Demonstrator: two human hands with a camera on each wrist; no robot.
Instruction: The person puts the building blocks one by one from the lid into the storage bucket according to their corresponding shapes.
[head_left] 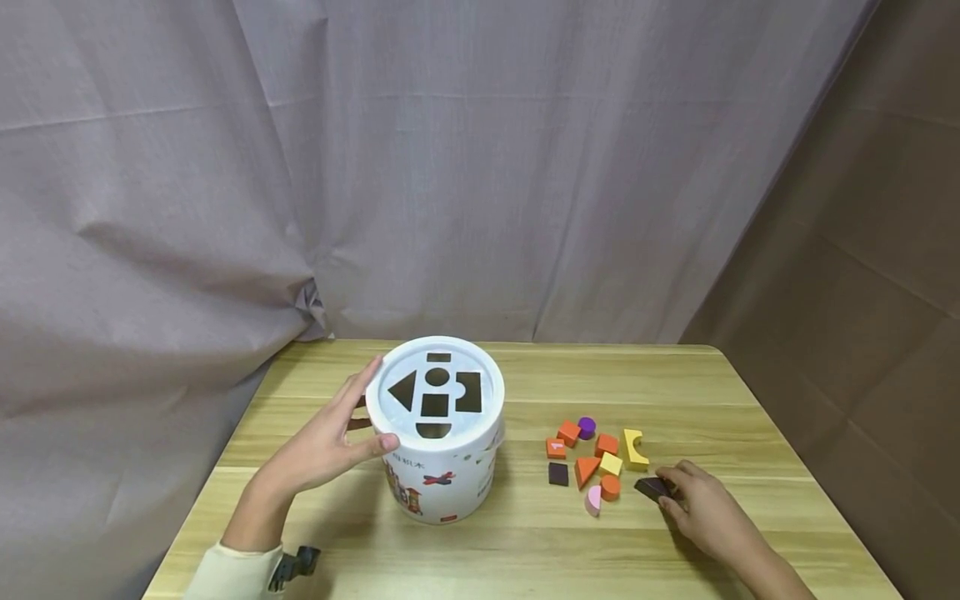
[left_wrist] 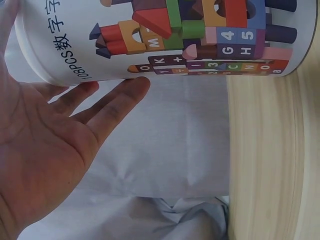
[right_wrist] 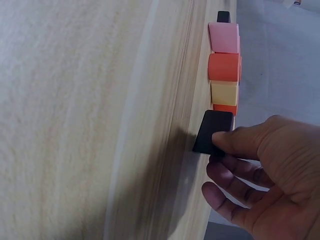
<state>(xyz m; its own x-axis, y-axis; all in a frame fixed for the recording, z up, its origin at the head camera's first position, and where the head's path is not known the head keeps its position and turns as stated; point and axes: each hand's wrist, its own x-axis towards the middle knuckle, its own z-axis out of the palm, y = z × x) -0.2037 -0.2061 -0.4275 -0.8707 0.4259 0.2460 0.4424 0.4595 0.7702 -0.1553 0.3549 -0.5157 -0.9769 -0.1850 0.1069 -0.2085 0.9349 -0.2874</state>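
Note:
A white lidded bucket with printed block pictures stands upright on the table. Its lid has several shaped holes. My left hand is spread against the bucket's left side, its thumb at the front of the rim; in the left wrist view its fairly straight fingers touch the printed wall. On the right, my right hand pinches a dark block between thumb and fingers. In the right wrist view this block has a slanted side, with the thumb pressed on its face.
Between bucket and right hand lie loose blocks: a yellow arch, a purple cylinder, an orange triangle, an orange cylinder, a yellow block, a pink half-round, a dark block. Grey curtain hangs behind.

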